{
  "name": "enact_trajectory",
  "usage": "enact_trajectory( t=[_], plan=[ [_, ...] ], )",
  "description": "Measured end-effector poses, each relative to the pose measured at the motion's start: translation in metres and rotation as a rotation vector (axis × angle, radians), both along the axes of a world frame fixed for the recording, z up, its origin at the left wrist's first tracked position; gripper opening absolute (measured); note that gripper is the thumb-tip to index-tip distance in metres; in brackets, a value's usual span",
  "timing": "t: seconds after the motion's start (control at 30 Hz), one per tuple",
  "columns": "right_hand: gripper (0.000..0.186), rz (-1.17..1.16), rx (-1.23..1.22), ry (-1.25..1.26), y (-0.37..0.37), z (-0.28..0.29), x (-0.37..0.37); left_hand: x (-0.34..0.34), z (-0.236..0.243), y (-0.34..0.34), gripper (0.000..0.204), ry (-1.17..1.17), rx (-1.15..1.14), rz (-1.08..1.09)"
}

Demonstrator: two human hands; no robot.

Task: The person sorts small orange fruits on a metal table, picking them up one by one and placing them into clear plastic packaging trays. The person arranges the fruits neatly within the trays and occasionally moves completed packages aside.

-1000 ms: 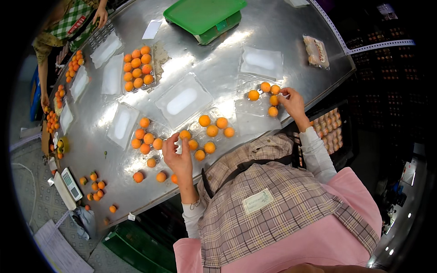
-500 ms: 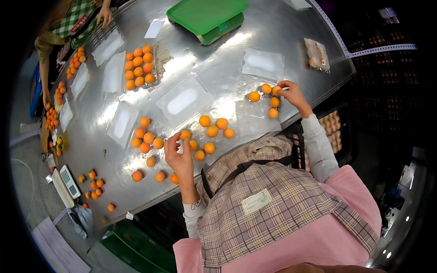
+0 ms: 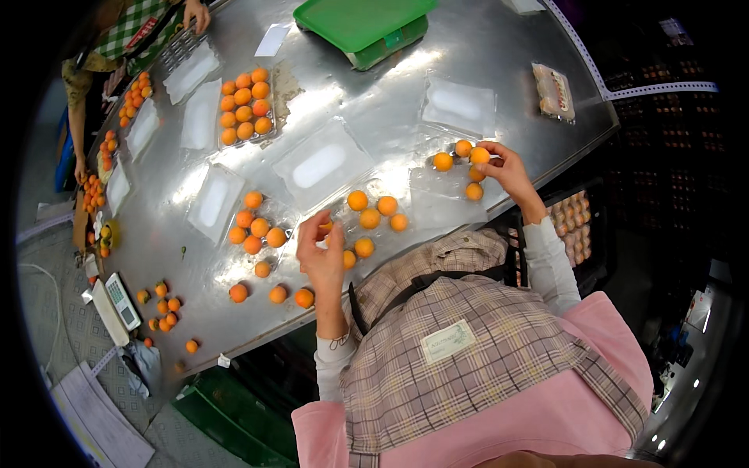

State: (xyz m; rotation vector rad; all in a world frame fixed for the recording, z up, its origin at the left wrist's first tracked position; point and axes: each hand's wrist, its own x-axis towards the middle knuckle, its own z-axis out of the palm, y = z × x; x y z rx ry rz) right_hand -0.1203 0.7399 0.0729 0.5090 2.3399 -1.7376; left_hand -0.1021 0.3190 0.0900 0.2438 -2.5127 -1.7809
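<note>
My right hand (image 3: 507,171) pinches a small orange (image 3: 479,155) between thumb and fingers, over a clear plastic tray (image 3: 437,184) holding several other oranges. My left hand (image 3: 321,253) curls its thumb and forefinger around an orange (image 3: 326,226), which the fingers partly hide. That hand is at the left side of a second group of oranges (image 3: 369,218), sitting in a clear tray. Left of it, more oranges (image 3: 259,227) sit in a third clear tray, and a few loose ones (image 3: 278,294) lie on the metal table (image 3: 374,105).
Clear lidded sheets with white pads (image 3: 322,166) lie about the table. A full tray of oranges (image 3: 248,109) and a green box (image 3: 367,27) stand farther back. A scale (image 3: 118,306) sits far left. Another person's hand (image 3: 196,14) shows at upper left. Packed crates (image 3: 573,226) stand right.
My left hand has shifted slightly right and its fingers cover more of the orange. My right hand has brought its orange slightly nearer to me. The whole view has shifted a little.
</note>
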Motion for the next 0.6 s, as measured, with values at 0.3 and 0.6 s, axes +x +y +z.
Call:
enact_trajectory(
  t=[0.3,0.6],
  plan=[
    [0.049,0.446,-0.083,0.170,-0.129,0.079,0.013,0.001,0.012,0.077,0.046,-0.407,0.878,-0.322],
    [0.056,0.340,-0.205,0.076,-0.153,0.087,0.023,0.010,0.011,0.067,0.052,-0.397,0.985,-0.255]
  ],
)
